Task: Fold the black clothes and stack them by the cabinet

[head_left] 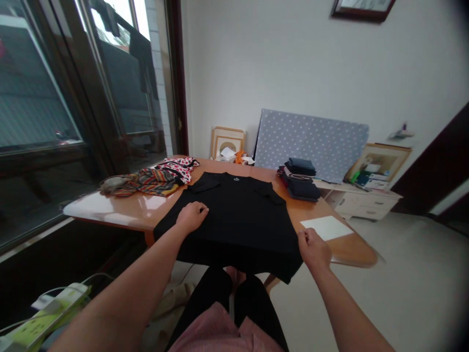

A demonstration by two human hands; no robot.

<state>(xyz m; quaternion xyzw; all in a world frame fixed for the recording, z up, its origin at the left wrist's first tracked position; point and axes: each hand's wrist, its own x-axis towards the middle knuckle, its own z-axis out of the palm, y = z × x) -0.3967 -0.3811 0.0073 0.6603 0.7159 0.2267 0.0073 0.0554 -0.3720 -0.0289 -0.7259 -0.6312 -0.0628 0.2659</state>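
A black short-sleeved T-shirt (242,215) lies spread over the wooden table, its neckline facing away from me. Its lower hem hangs over the near edge, above my knees. My left hand (192,217) is on the left part of the shirt, with its fingers curled together against the cloth. At the shirt's right side edge, my right hand (314,248) is closed, thumb and fingers pinching the fabric. The two short sleeves lie out to either side at the far end.
On the table (161,204), patterned clothes (157,181) lie heaped at left. Folded dark clothes (301,180) are stacked at right, near a white sheet (326,228). A power strip (44,318) sits low left. A white cabinet (366,203) stands beyond the table.
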